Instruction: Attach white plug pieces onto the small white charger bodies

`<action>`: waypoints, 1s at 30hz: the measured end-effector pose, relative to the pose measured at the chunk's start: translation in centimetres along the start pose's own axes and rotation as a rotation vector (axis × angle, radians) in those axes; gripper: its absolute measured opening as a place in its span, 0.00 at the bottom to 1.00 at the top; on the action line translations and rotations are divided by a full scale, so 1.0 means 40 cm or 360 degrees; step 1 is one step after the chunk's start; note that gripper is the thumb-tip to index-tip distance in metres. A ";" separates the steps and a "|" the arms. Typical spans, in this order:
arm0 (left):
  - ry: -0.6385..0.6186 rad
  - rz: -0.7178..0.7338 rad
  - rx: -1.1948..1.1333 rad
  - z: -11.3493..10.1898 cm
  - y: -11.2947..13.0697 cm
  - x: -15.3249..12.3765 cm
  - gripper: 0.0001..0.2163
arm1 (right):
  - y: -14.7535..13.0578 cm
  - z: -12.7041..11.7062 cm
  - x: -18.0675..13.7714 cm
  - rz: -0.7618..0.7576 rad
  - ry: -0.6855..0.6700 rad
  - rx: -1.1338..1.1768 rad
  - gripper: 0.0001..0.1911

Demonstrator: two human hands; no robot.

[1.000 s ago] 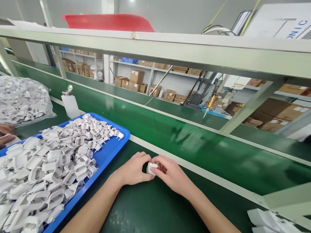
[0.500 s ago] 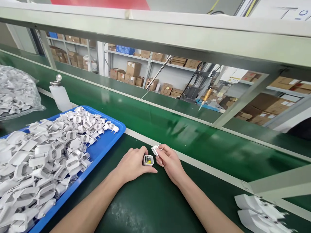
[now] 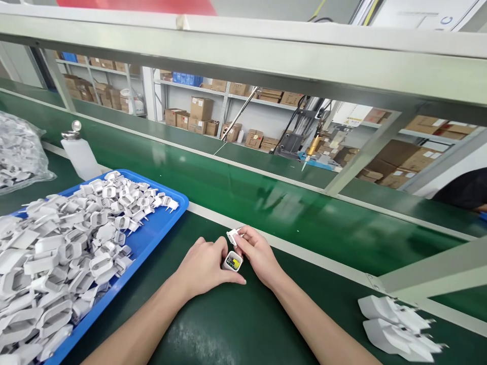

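My left hand is closed round a white charger housing, its open end facing me. Yellow and dark electronic parts show inside. Just above and to the right, my right hand pinches a small white plug cover between thumb and fingers. The cover is close to the rim of the housing; a small gap seems to lie between them. Left of my hands, a blue tray holds a heap of similar white plug covers.
A dispenser bottle stands behind the tray beside a clear bag of white parts. Several assembled white chargers lie at the right. A metal frame crosses above the green belt. A person's dark sleeve shows far right.
The plug cover in my right hand has shifted left, nearer to above the housing. My left hand has tilted the housing's opening more towards me. The whole view has shifted slightly.
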State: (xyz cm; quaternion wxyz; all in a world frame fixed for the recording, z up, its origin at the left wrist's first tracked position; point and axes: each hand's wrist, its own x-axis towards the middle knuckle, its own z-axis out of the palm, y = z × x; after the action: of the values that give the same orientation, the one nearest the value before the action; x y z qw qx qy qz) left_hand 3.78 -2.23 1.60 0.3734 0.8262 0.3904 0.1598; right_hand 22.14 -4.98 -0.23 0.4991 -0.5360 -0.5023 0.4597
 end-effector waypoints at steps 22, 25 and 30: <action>0.0040 0.0273 -0.0313 0.007 -0.041 0.015 0.14 | -0.156 -0.035 -0.057 -0.0514 -0.0552 -0.1563 0.09; 0.0053 0.0288 -0.0313 0.009 -0.044 0.014 0.15 | -0.162 -0.034 -0.061 -0.0547 -0.0565 -0.1625 0.09; 0.0058 0.0275 -0.0315 0.010 -0.045 0.015 0.16 | -0.161 -0.029 -0.060 -0.0561 -0.0588 -0.1664 0.08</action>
State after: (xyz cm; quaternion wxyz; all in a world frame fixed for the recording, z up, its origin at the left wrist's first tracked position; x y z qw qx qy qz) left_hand 3.45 -1.20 -0.03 0.4308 0.8129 0.3066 0.2440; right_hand 22.62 -7.49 6.25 0.1412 -0.5304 -0.8230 0.1465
